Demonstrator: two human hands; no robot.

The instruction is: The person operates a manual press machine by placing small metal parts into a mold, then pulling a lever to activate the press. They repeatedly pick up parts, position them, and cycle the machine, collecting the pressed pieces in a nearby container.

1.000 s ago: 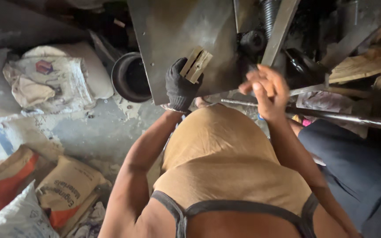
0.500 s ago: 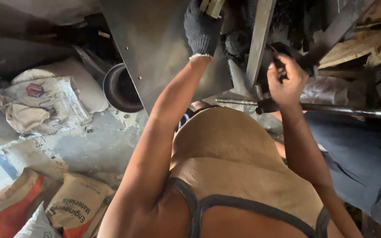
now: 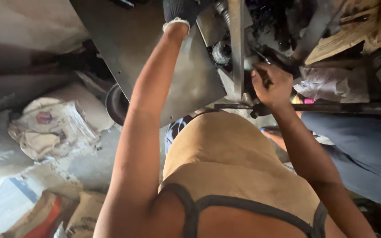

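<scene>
left hand (image 3: 179, 11): mine, in a dark knit glove with a pale cuff, reaching up against the top of the grey metal panel (image 3: 164, 66); my fingers run out of view at the upper edge, so i cannot tell whether they grip anything.
right hand (image 3: 270, 83): bare, fingers closed in a fist around a dark slim tool (image 3: 265, 59), just above the steel rod (image 3: 331, 107).
steel rod: lies level, running out to the right edge, its near end touching the underside of my fist.
upright metal bar (image 3: 237, 44): stands between my two hands, a coiled spring part (image 3: 221, 53) just beside it.
step in hand: as i judge it, steadying the panel with the left while working the tool at the joint by the rod.
next move calls for: a firm hold on the panel and a short, controlled turn or pull of the fist.
surrounds: crumpled paper sacks (image 3: 54, 128) on the concrete floor (image 3: 89, 163) to my left; another person's dark trouser leg (image 3: 358, 150) to the right.
</scene>
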